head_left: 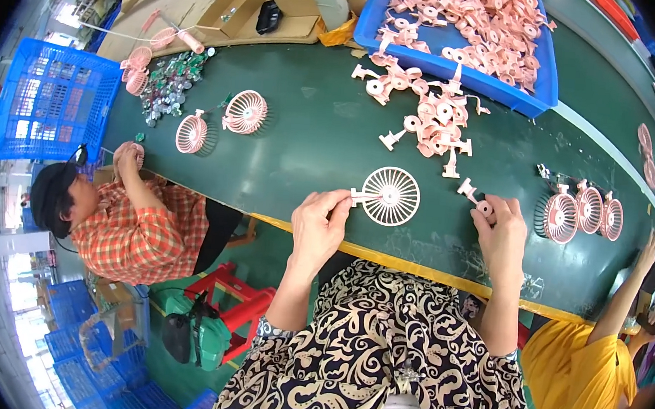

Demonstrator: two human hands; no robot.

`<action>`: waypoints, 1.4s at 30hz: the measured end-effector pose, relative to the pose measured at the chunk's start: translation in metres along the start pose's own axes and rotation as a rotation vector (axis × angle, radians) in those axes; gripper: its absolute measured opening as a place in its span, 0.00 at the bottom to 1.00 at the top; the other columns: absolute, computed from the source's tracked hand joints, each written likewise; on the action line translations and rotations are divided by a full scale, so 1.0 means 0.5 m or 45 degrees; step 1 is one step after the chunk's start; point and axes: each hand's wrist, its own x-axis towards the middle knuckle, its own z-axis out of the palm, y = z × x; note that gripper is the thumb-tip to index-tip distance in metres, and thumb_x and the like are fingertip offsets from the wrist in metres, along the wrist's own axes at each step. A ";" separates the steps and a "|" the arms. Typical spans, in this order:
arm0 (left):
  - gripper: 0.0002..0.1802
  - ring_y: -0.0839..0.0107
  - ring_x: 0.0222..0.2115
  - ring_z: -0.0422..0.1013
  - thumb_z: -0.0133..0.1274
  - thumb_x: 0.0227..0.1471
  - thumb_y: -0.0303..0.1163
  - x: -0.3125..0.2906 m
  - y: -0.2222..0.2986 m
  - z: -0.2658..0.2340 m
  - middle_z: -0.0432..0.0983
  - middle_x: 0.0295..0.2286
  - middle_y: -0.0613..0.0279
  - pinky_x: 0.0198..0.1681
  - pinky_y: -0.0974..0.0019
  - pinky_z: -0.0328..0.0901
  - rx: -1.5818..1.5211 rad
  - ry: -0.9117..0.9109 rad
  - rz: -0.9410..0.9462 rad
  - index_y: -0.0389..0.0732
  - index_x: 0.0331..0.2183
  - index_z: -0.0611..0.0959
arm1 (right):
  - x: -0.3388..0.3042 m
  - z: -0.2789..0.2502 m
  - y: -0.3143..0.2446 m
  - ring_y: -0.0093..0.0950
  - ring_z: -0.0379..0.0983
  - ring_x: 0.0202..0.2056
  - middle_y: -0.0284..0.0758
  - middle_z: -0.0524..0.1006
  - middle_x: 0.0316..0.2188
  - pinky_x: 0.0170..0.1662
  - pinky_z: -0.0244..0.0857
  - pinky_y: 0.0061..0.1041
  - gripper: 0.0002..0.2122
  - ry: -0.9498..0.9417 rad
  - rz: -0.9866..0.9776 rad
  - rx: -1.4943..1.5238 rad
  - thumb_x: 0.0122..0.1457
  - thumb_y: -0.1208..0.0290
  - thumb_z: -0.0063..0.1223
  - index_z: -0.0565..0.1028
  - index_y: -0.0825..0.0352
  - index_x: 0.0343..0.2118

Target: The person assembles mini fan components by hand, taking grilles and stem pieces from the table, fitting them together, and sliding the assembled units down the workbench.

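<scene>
My left hand [319,226] pinches the short stem of a round, pale pink fan grille [391,197], which is just above or on the green tabletop with its spokes facing up. In my right hand [502,234] is a small pink plastic bracket [484,208], a ring with a T-shaped end, held between thumb and fingers. The two parts are apart, a hand's width between them. Beyond them lies a loose heap of the same pink brackets [438,117]. Several fan grilles with wires [561,218] stand at the right of my right hand.
A blue tray [463,82] full of pink brackets sits at the far side. Two grilles [246,112] lie to the left, near a pile of small circuit parts [168,85]. A co-worker in a checked shirt [142,227] sits left, another in yellow [581,382] right. A blue basket [56,103] stands far left.
</scene>
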 end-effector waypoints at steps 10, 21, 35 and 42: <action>0.07 0.70 0.24 0.75 0.60 0.58 0.25 -0.003 0.024 0.032 0.80 0.25 0.57 0.29 0.66 0.68 -0.159 -0.099 -0.023 0.37 0.39 0.87 | 0.007 0.067 -0.169 0.33 0.79 0.28 0.34 0.77 0.34 0.30 0.75 0.31 0.12 -0.026 -0.508 0.349 0.52 0.73 0.70 0.80 0.64 0.39; 0.04 0.54 0.27 0.73 0.60 0.58 0.30 0.006 0.019 0.037 0.80 0.24 0.57 0.35 0.53 0.67 0.029 -0.118 0.099 0.42 0.34 0.85 | 0.006 0.111 -0.169 0.34 0.78 0.34 0.34 0.73 0.33 0.31 0.74 0.33 0.07 -0.208 -0.515 0.028 0.57 0.71 0.65 0.79 0.64 0.36; 0.28 0.57 0.25 0.75 0.62 0.57 0.36 0.027 0.049 0.088 0.75 0.20 0.60 0.37 0.51 0.67 0.096 -0.153 0.027 0.29 0.51 0.72 | 0.008 0.110 -0.176 0.35 0.79 0.34 0.40 0.73 0.33 0.34 0.76 0.32 0.06 -0.236 -0.517 -0.036 0.51 0.75 0.62 0.76 0.68 0.29; 0.18 0.64 0.22 0.73 0.62 0.58 0.35 0.047 0.047 0.062 0.76 0.21 0.59 0.34 0.61 0.69 -0.096 -0.301 -0.012 0.33 0.45 0.80 | -0.012 0.061 -0.157 0.39 0.80 0.44 0.37 0.78 0.47 0.44 0.76 0.35 0.22 -0.248 -0.463 0.357 0.49 0.62 0.74 0.81 0.68 0.45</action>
